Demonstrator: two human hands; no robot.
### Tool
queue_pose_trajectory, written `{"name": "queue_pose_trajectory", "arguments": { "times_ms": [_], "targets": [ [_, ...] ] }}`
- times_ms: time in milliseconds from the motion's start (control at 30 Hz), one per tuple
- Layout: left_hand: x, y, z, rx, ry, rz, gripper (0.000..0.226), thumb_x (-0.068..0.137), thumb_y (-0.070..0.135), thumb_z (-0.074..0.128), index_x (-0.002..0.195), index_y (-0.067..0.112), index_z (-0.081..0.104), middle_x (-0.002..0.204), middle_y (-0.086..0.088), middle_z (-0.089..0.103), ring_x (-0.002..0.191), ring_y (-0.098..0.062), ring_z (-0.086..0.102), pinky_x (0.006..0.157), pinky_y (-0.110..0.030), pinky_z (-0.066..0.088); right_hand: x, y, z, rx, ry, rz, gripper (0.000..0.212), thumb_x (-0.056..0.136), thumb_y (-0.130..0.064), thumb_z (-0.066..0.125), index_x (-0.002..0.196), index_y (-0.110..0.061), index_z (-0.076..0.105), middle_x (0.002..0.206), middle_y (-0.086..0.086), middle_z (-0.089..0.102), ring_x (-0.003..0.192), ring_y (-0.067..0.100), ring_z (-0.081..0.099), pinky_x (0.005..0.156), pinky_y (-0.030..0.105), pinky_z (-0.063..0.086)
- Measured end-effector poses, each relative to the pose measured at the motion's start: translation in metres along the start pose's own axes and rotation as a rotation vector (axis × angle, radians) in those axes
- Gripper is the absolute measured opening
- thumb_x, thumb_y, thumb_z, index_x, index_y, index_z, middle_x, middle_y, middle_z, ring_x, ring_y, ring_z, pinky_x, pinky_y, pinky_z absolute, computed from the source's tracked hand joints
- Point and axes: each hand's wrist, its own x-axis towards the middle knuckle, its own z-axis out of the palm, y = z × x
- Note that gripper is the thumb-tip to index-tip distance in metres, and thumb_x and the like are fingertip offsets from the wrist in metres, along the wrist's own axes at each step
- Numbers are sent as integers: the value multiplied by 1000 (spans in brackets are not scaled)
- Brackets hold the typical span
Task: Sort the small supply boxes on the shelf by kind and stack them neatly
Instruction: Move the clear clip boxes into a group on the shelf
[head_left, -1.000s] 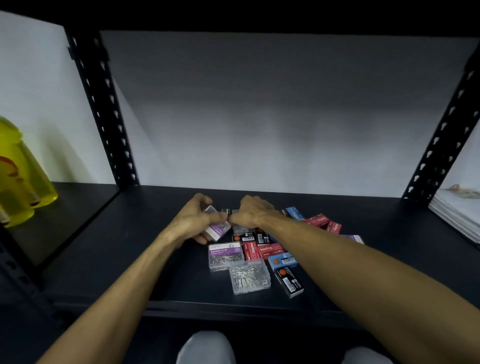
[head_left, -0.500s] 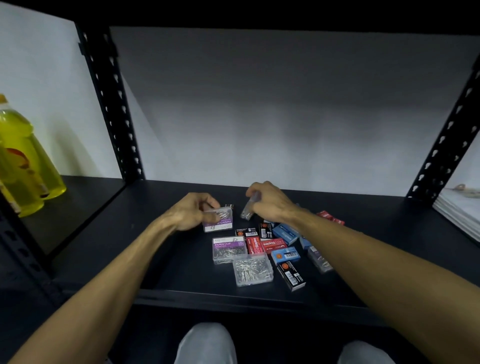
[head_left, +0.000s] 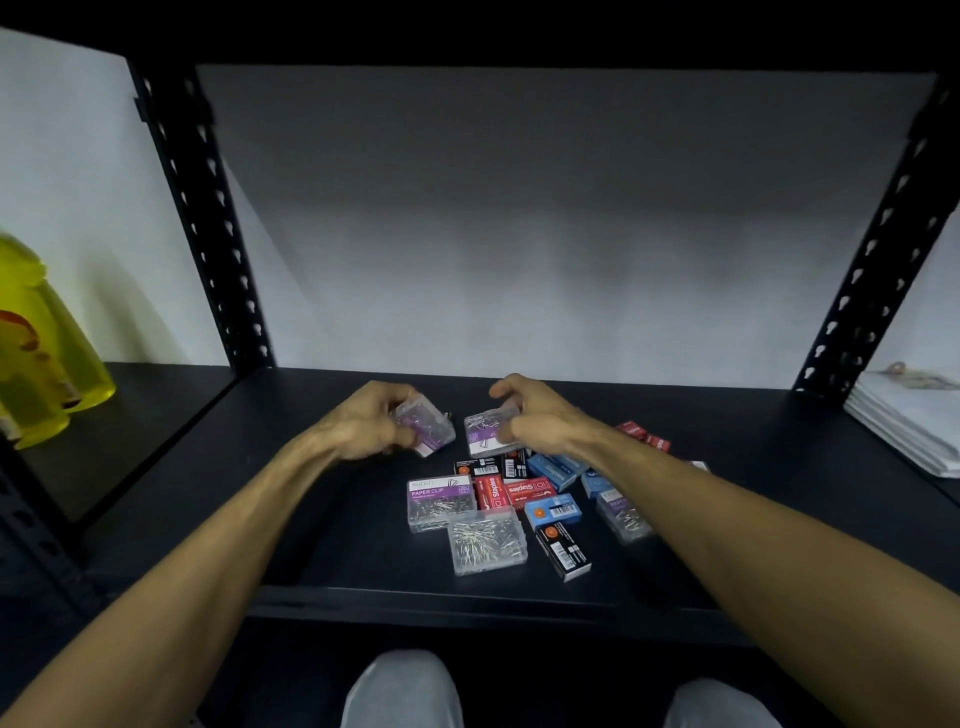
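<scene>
Small supply boxes lie jumbled on the black shelf (head_left: 727, 509). My left hand (head_left: 371, 423) grips a clear paper clip box with a purple label (head_left: 431, 428), tilted above the shelf. My right hand (head_left: 530, 415) holds a second clear paper clip box (head_left: 485, 434) just to its right, the two boxes a little apart. Below them lie a labelled paper clip box (head_left: 440, 503) and a clear box of clips (head_left: 487, 540). Red staple boxes (head_left: 511, 492), blue boxes (head_left: 553, 510) and a black box (head_left: 563, 551) lie mixed beside them. Another clear clip box (head_left: 623, 514) is partly hidden by my right forearm.
Yellow bottles (head_left: 36, 353) stand in the bay to the left, beyond a black perforated upright (head_left: 208, 228). A stack of white papers (head_left: 914, 421) lies in the right bay. Two more red boxes (head_left: 644, 434) sit behind my right wrist. My knees show below the shelf edge.
My right hand has turned its clear box label-side up and brought it lower, closer to the left hand's box. My left hand has tilted its box.
</scene>
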Motion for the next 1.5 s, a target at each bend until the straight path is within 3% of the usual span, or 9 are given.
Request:
{"name": "queue_pose_trajectory", "arguments": {
  "times_ms": [233, 367, 467, 600, 767, 900, 1133, 1333, 1500],
  "targets": [
    [0, 15, -9, 124, 63, 82, 35, 79, 1, 74, 105, 15, 56, 91, 2, 61, 75, -11, 58, 61, -19, 46, 2, -1, 0, -92, 48, -44, 55, 87, 2, 65, 136, -18, 49, 130, 6, 52, 109, 17, 54, 73, 18, 47],
    [4, 20, -8, 254, -28, 106, 32, 82, 8, 74, 110, 21, 63, 97, 3, 65, 86, -13, 62, 69, -21, 49, 1, -3, 0, -236, 55, -66, 57, 87, -1, 66, 139, -15, 48, 133, 7, 53, 109, 18, 55, 78, 22, 50],
    [7, 20, -1, 326, -58, 127, 42, 84, 11, 72, 124, 20, 60, 103, 4, 63, 94, -13, 61, 75, -21, 49, 0, -2, 2, -287, 3, -49, 67, 85, -1, 68, 144, -20, 42, 144, 7, 47, 118, 22, 54, 67, 18, 44],
    [8, 12, 6, 334, -88, 92, 61, 82, 15, 75, 136, 23, 48, 103, 3, 61, 89, -12, 60, 73, -22, 46, -2, -8, -4, -316, 26, -61, 67, 84, 1, 67, 143, -21, 43, 146, 6, 45, 122, 23, 53, 83, 27, 50],
    [5, 4, 4, 323, -141, 34, 41, 81, 16, 77, 116, 24, 58, 101, 6, 65, 92, -14, 64, 75, -24, 49, 0, -19, -16, -287, 109, -91, 59, 84, 0, 68, 135, -19, 46, 131, 10, 52, 98, 21, 59, 57, 19, 50],
    [4, 3, 2, 299, -137, 24, 34, 81, 15, 77, 110, 24, 62, 99, 7, 67, 90, -10, 65, 73, -21, 48, 3, -25, -13, -439, 103, -105, 70, 76, -8, 75, 136, -23, 42, 125, 7, 57, 98, 22, 60, 79, 38, 57],
    [3, -8, 0, 261, -97, 44, 36, 81, 14, 77, 112, 23, 61, 100, 6, 69, 82, -7, 65, 71, -21, 50, 5, -16, 7, -419, 5, -63, 63, 82, -17, 76, 137, -20, 44, 127, 4, 57, 105, 22, 60, 90, 42, 54],
    [0, -19, -25, 220, -43, 29, 34, 78, 7, 77, 106, 21, 65, 95, 2, 72, 85, -14, 68, 71, -23, 53, 6, -23, -2, -414, 16, -52, 44, 86, -26, 73, 126, -19, 56, 112, 1, 60, 93, 18, 60, 66, 26, 47],
    [8, -38, -67, 222, -39, -24, 36, 74, -1, 77, 100, 23, 67, 95, 0, 73, 87, -19, 69, 77, -29, 55, 22, -49, 8, -353, 28, -153, 49, 85, -12, 72, 130, -17, 54, 123, 6, 61, 97, 17, 56, 67, 21, 43]
  ]
}}
